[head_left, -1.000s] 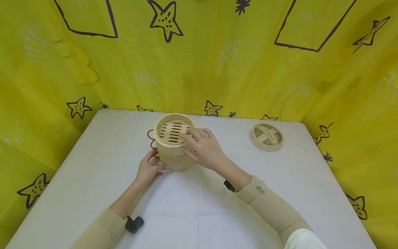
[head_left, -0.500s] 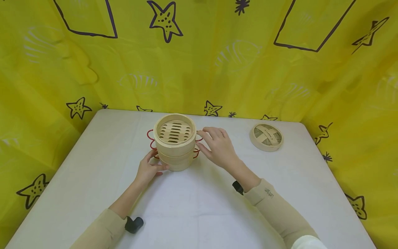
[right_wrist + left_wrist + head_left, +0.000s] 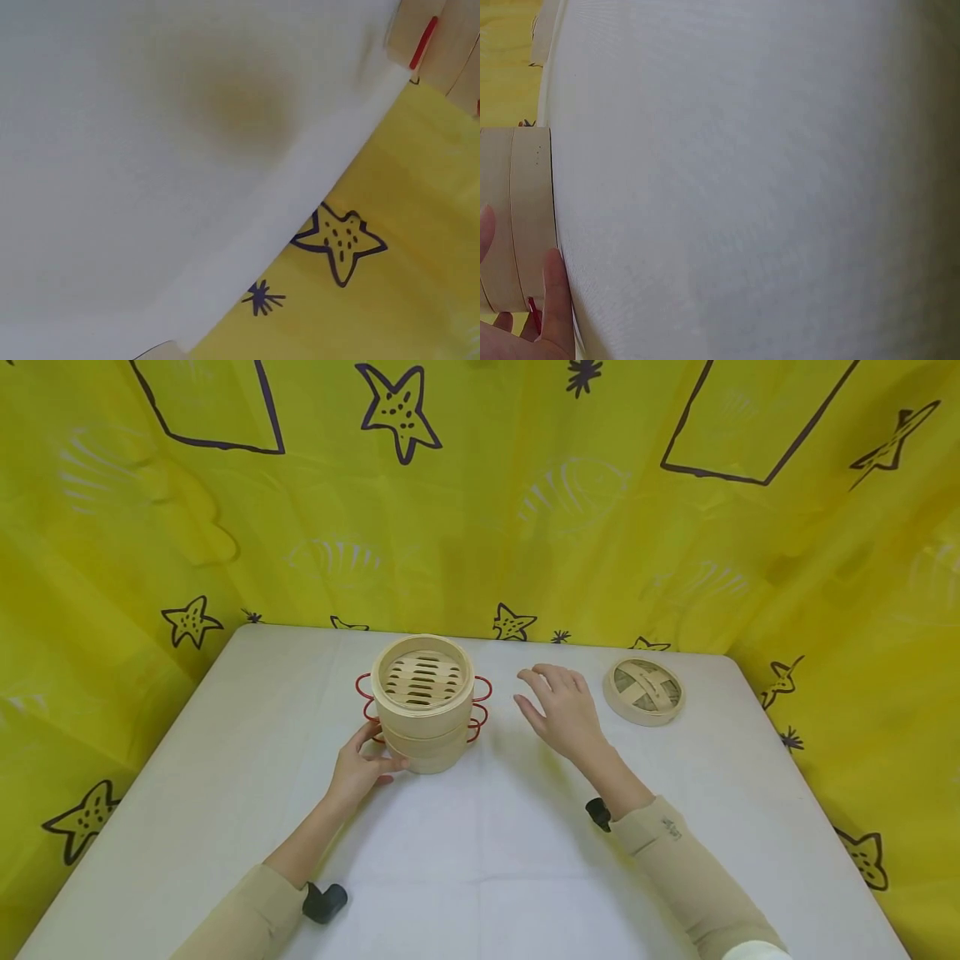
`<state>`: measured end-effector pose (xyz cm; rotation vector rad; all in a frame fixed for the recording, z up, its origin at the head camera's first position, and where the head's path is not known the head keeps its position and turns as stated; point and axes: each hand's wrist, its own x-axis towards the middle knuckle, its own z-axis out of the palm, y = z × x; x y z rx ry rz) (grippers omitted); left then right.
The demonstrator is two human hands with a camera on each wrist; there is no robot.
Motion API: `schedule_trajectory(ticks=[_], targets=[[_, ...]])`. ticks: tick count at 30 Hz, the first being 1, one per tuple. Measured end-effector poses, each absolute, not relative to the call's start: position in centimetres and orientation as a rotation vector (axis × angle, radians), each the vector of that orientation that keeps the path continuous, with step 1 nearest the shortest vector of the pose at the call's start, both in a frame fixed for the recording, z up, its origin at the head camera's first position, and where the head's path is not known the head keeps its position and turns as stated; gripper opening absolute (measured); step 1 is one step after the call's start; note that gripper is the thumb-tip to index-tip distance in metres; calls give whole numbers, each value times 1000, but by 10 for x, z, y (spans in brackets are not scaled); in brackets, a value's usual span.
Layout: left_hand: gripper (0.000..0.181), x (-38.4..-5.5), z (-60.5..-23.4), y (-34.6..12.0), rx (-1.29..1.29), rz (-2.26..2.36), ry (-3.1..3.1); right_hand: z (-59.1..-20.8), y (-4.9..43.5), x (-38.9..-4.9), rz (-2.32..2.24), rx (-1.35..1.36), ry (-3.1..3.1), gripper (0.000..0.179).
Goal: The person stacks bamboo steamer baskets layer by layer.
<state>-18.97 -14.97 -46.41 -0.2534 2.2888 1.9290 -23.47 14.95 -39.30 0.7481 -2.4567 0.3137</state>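
A stack of round bamboo steamer baskets (image 3: 425, 722) stands upright left of the table's middle. Its top tier has a slatted floor, and red loop handles stick out at both sides. My left hand (image 3: 358, 770) holds the bottom of the stack at its left side, thumb in front and other fingers partly hidden behind. In the left wrist view the fingers of the left hand (image 3: 546, 322) lie against the lowest tier, near a red handle. Apart from the stack, on its right, my right hand (image 3: 562, 710) is raised with loosely bent fingers and holds nothing.
A round bamboo lid (image 3: 645, 692) with a woven cross top lies at the back right of the white table (image 3: 480, 860). Behind the table hangs a yellow curtain (image 3: 480, 510) with starfish drawings.
My right hand has left the top tier's right rim and moved right, uncovering the red handles there. The left hand and the steamer stack have stayed in place.
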Motion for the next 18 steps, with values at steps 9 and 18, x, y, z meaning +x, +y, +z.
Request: schedule_trajectory(ticks=[9, 18], targets=[[77, -190, -464, -150, -269, 1928, 2283, -400, 178, -248, 350, 662, -2469, 31], [76, -191, -464, -150, -268, 1926, 2282, -400, 200, -256, 385, 508, -2582, 31]])
